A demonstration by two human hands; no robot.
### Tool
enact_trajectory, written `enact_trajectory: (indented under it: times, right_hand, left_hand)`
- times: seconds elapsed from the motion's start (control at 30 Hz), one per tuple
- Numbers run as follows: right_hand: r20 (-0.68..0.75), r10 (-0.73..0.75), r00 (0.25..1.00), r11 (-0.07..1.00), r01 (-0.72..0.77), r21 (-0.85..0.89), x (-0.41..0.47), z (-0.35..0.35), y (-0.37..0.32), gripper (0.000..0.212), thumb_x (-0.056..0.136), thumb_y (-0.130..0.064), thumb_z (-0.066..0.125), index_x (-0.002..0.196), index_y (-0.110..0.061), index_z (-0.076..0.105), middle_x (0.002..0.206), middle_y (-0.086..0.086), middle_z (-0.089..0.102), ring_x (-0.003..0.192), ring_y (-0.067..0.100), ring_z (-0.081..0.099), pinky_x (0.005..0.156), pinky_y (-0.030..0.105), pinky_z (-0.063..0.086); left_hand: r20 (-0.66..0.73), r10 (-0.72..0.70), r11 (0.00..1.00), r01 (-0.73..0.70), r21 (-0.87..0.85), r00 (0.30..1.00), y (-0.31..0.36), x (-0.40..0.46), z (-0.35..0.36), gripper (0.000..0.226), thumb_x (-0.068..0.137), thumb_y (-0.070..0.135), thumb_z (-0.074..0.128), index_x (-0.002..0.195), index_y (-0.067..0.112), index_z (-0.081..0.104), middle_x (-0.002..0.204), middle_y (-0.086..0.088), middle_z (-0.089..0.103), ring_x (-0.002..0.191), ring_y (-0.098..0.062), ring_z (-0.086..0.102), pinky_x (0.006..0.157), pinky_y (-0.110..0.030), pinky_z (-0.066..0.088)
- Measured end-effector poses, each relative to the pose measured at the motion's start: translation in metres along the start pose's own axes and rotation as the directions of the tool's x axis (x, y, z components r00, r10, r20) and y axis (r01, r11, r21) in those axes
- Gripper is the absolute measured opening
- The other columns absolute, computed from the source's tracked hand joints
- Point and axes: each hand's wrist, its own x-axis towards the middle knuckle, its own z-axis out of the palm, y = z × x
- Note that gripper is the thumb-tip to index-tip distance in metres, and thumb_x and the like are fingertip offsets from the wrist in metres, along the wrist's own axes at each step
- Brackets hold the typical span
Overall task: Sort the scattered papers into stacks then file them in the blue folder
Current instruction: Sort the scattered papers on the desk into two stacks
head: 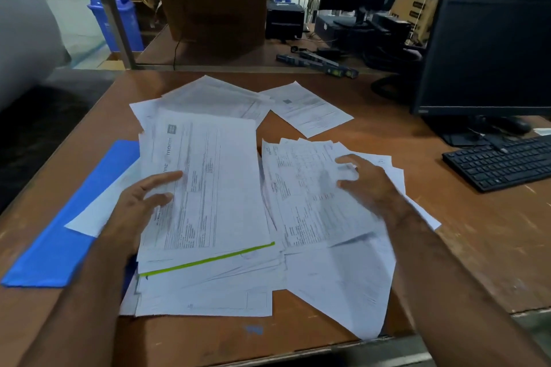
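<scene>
Here | brown desk [387, 140]: papers [208, 188], blue folder [59, 247]; left hand [134, 205] fingers grip sheet; right hand [366, 185] fingers spread

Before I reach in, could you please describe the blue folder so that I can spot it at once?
Start at the brown desk. On its left side lies the blue folder, flat, partly under white papers. It is the desk's only large blue thing.

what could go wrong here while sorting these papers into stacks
1. The fanned papers under the right hand overhang the table's front edge; a sweep could send sheets to the floor.
2. The blue folder is partly buried under sheets, so pulling it out may scatter them.
3. The left hand grip on the printed sheet looks loose; it might slip.
</scene>
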Motion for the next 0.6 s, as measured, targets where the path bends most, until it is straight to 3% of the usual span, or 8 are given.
enact_trajectory:
  times: [0.07,0.17,0.23,0.3,0.33,0.47,0.53,0.6]
  right_hand:
    - [-0.083,-0.084,0.993,0.991,0.092,0.095,0.008,-0.012,0.0,0.028,0.093,-0.014,0.07,0.109,-0.037,0.072,0.127,-0.007,0.069,0.112,0.017,0.065,0.093,0.035,0.055]
    - [-0.182,-0.128,0.975,0.906,0.189,0.378,0.007,-0.036,-0.018,0.026,0.102,-0.015,0.061,0.12,-0.028,0.075,0.124,-0.012,0.069,0.109,0.013,0.067,0.086,0.03,0.059]
    - [-0.235,-0.147,0.961,0.743,0.264,0.615,0.005,-0.047,-0.031,0.029,0.102,-0.014,0.061,0.127,-0.026,0.071,0.131,-0.011,0.068,0.116,0.015,0.067,0.089,0.034,0.059]
    - [-0.228,-0.158,0.961,0.506,0.277,0.817,0.001,-0.041,-0.045,0.034,0.099,-0.008,0.063,0.131,-0.02,0.066,0.135,-0.001,0.067,0.12,0.02,0.067,0.093,0.037,0.059]
    - [-0.199,-0.175,0.964,0.444,0.257,0.858,0.0,-0.031,-0.051,0.038,0.097,-0.009,0.066,0.133,-0.02,0.065,0.137,0.001,0.066,0.121,0.021,0.066,0.095,0.038,0.058]
    - [-0.032,-0.236,0.971,0.607,0.173,0.776,-0.013,0.037,-0.062,0.064,0.083,-0.035,0.082,0.143,-0.03,0.058,0.144,-0.014,0.058,0.134,0.014,0.056,0.108,0.037,0.05]
    - [0.018,-0.26,0.965,0.64,0.159,0.752,-0.02,0.074,-0.064,0.067,0.085,-0.029,0.082,0.146,-0.028,0.055,0.146,-0.015,0.056,0.135,0.01,0.054,0.11,0.031,0.047]
    - [0.07,-0.291,0.954,0.639,0.139,0.757,-0.027,0.101,-0.067,0.07,0.085,-0.027,0.083,0.147,-0.03,0.053,0.147,-0.015,0.055,0.133,0.009,0.055,0.112,0.039,0.047]
  left_hand:
    - [-0.009,-0.003,1.0,0.003,-0.019,1.0,-0.001,0.0,-0.003,0.05,0.089,-0.012,0.058,0.126,0.019,0.072,0.131,0.009,0.069,0.129,-0.014,0.059,0.11,-0.04,0.043]
    - [-0.013,0.008,1.0,-0.008,0.01,1.0,-0.002,0.002,-0.004,0.054,0.088,-0.012,0.059,0.128,0.023,0.072,0.136,0.011,0.066,0.134,-0.014,0.055,0.113,-0.044,0.041]
    - [-0.011,0.005,1.0,-0.005,0.015,1.0,-0.001,0.001,-0.003,0.055,0.088,-0.012,0.059,0.128,0.024,0.072,0.135,0.012,0.066,0.134,-0.013,0.054,0.113,-0.042,0.041]
    - [-0.021,-0.004,1.0,0.004,0.018,1.0,0.003,0.0,0.0,0.055,0.089,-0.011,0.059,0.127,0.026,0.072,0.135,0.014,0.066,0.131,-0.009,0.056,0.106,-0.03,0.045]
    - [-0.023,-0.005,1.0,0.006,0.021,1.0,0.006,-0.002,0.002,0.055,0.089,-0.011,0.058,0.126,0.026,0.072,0.135,0.015,0.066,0.129,-0.005,0.056,0.1,-0.022,0.046]
    - [-0.049,0.001,1.0,0.0,0.03,0.999,0.012,-0.008,0.006,0.056,0.088,-0.013,0.057,0.127,0.025,0.071,0.136,0.016,0.064,0.122,0.008,0.056,0.09,-0.011,0.045]
    - [-0.068,0.0,1.0,0.002,0.026,0.998,0.014,-0.011,0.006,0.059,0.088,-0.015,0.058,0.128,0.027,0.069,0.134,0.023,0.062,0.119,0.013,0.055,0.09,-0.009,0.047]
    - [-0.082,0.019,0.999,-0.016,0.032,0.996,0.017,-0.015,0.009,0.063,0.088,-0.017,0.057,0.13,0.029,0.067,0.131,0.026,0.061,0.121,0.01,0.055,0.088,-0.01,0.051]
